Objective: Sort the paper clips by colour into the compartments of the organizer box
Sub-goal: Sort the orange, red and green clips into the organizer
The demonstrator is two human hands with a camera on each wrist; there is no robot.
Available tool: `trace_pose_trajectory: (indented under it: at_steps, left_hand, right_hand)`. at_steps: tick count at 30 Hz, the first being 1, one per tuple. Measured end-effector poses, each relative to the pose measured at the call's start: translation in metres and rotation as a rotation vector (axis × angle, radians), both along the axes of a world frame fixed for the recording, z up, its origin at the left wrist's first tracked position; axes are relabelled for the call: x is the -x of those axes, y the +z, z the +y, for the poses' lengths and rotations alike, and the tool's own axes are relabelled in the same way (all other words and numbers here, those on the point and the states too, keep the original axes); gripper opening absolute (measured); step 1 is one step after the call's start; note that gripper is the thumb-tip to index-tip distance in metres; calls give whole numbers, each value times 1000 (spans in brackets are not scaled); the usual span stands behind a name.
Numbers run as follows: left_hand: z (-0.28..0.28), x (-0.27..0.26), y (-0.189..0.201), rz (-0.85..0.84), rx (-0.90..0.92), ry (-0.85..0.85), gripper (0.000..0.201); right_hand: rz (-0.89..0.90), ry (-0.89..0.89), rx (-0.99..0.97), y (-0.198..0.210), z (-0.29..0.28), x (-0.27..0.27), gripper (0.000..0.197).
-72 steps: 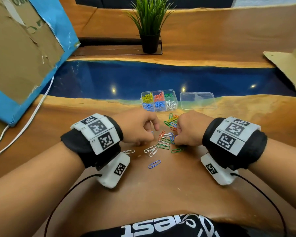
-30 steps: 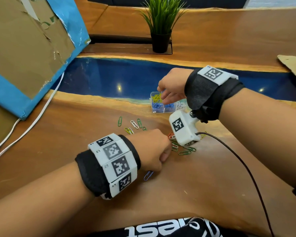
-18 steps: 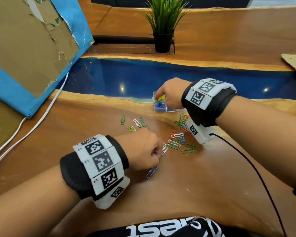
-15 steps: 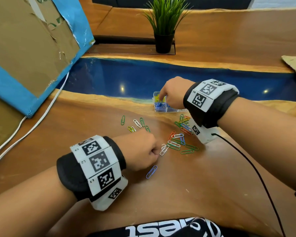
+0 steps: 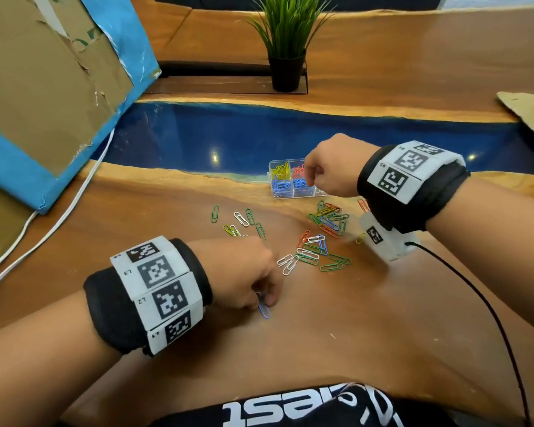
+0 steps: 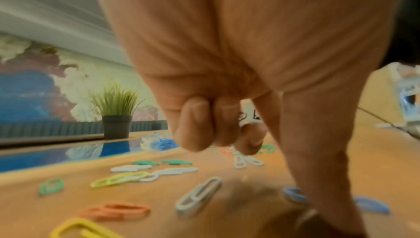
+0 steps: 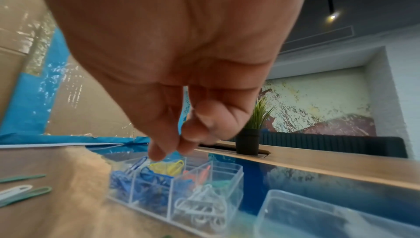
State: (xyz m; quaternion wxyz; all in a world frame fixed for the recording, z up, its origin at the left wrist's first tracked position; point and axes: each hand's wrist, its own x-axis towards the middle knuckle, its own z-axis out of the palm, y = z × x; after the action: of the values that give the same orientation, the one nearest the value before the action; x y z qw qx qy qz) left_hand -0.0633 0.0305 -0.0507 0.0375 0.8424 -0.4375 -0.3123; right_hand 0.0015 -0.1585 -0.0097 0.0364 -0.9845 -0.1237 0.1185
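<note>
The clear organizer box [image 5: 276, 195] stands at the edge of the blue resin strip, with yellow, orange, blue, white and green clips in separate compartments. My right hand [image 5: 310, 180] hovers over it, fingers loosely curled; in the right wrist view, my right hand [image 7: 168, 148] has a blue clip [image 7: 137, 164] standing on end just below it in a blue compartment of the box [image 7: 170, 211]. My left hand [image 5: 264, 300] is lower on the table and pinches a lone blue paper clip [image 5: 264, 311] that lies flat on the wood. In the left wrist view, my left hand [image 6: 318, 211] presses on that blue clip [image 6: 293, 195].
Loose mixed clips [image 5: 315, 251] lie between my hands, with a smaller group [image 5: 244, 221] to their left. The clear lid [image 7: 295, 215] sits right of the box. A potted plant [image 5: 285, 69], a blue-edged cardboard box [image 5: 43, 87], a white cable [image 5: 59, 223] and my wrist camera's black cable [image 5: 475, 303] surround the area.
My right hand left the pile, reached the box and now hangs over its blue compartments. My left hand dropped back toward me onto the lone blue clip.
</note>
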Motion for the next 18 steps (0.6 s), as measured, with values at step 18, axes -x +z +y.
trace_pose_trajectory:
  at_steps: [18]
  left_hand:
    - [-6,0,-6,-11,123,112,16]
  right_hand:
    - [194,-155,125,-25,-14,26,22]
